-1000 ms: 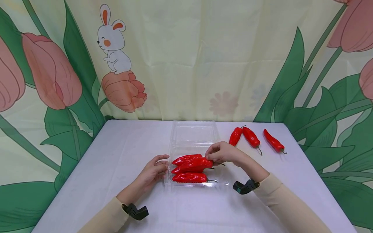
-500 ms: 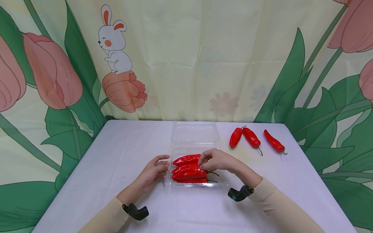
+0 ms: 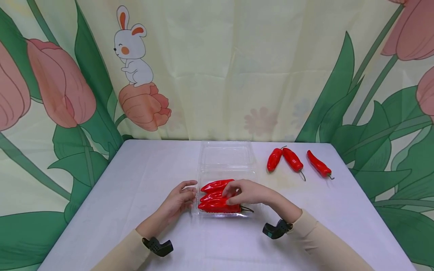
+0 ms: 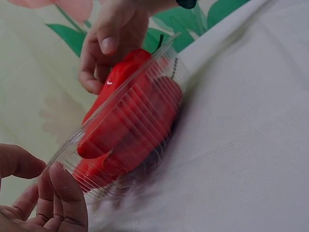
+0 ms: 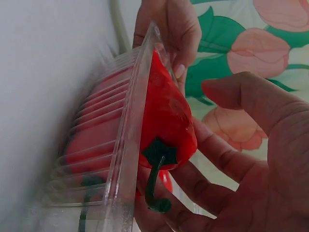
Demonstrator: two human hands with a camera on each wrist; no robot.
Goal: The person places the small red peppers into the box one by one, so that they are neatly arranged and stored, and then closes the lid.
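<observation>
With our left hand [image 3: 178,200] lying loose against the left wall of the clear tray [image 3: 226,215], our right hand [image 3: 245,192] pinched a pepper [image 3: 217,205] over it, which we judged might roll off the stacked peppers.

Head view: bright, even, diffuse light with only faint, soft shadows under the forearms on the table [image 3: 135,180]; mild wide-angle bowing toward the frame edges. White glare streaks mark the red peppers [image 3: 217,195] in the clear tray [image 3: 226,171]. Left wrist view: dimmer and greyish; the near fingertips [image 4: 58,198] and the tray's near rim are soft. Right wrist view: the near hand [image 5: 270,159] is blurred, the backdrop out of focus.
</observation>
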